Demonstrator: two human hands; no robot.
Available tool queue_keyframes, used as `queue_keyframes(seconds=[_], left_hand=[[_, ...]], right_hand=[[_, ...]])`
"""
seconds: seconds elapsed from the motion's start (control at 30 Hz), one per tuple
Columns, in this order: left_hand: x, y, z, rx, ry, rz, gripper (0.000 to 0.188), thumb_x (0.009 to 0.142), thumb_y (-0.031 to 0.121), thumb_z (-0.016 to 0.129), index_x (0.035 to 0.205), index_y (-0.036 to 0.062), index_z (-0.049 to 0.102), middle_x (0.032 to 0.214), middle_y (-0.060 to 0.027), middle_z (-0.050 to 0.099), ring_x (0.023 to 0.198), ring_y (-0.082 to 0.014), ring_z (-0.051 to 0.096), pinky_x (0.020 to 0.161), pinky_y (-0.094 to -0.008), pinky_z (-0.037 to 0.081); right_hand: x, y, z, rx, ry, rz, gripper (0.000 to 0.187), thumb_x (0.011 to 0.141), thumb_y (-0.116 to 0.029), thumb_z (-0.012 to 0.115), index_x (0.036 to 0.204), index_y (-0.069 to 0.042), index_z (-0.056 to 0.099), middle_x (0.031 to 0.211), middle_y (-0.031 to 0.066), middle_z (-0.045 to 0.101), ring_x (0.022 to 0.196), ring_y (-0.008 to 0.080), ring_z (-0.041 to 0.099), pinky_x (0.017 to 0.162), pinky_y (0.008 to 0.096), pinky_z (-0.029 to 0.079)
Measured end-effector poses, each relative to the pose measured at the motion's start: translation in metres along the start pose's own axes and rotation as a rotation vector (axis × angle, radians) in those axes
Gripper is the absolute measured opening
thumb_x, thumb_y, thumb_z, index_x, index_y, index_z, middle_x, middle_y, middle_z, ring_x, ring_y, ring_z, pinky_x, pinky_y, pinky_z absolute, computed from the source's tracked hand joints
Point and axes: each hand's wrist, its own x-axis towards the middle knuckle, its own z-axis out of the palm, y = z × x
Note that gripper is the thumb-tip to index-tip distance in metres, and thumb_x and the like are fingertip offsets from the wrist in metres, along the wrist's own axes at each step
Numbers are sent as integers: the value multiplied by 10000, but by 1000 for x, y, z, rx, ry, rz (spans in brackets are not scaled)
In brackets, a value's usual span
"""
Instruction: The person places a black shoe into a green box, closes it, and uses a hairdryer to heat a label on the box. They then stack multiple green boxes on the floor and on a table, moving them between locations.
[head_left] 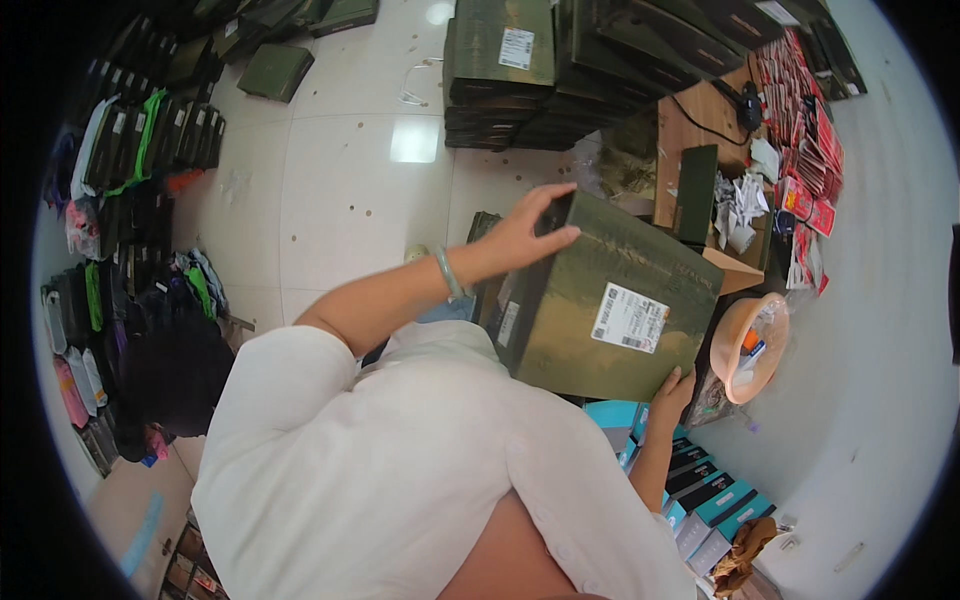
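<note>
A large olive-green cardboard box (pixel 610 270) with a white printed label (pixel 631 318) on its upper face is tilted in front of my body. My left hand (pixel 525 235), with a pale green bangle at its wrist, grips the far left corner, thumb and fingers spread across the edge. At the near right corner my right hand (pixel 672 395) holds the box, its thumb along the edge and the other fingers mostly hidden beneath. Part of another dark box (pixel 483 226) shows past my left wrist.
Stacked green boxes (pixel 500 50) stand ahead. To the right are a wooden table (pixel 690 140), an open box with crumpled paper (pixel 740 210), a pink basin (pixel 732 345) and turquoise boxes (pixel 735 500). Another person (pixel 165 380) is at the left, beside shelved boxes (pixel 180 135).
</note>
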Motion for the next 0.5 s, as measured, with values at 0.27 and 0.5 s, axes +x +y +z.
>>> queue_keyframes(seconds=[0.27, 0.5], left_hand=[[-7, -3, -21, 124, -106, -17, 633, 828, 416, 683, 1328, 120, 430, 1309, -133, 453, 1264, -343, 363, 1084, -450, 251], [-67, -51, -13, 67, -10, -238, 618, 952, 446, 489, 1418, 67, 344, 1434, -264, 334, 1337, -421, 317, 1107, -478, 249]], right_hand=[[-6, -12, -6, 103, -138, 131, 579, 1030, -414, 306, 1376, 49, 325, 1286, 276, 469, 1122, 403, 515, 924, 420, 421], [2, -2, 0, -4, -143, 78, 507, 1030, -401, 301, 1194, 63, 423, 1167, 300, 525, 1067, 427, 522, 880, 451, 413]])
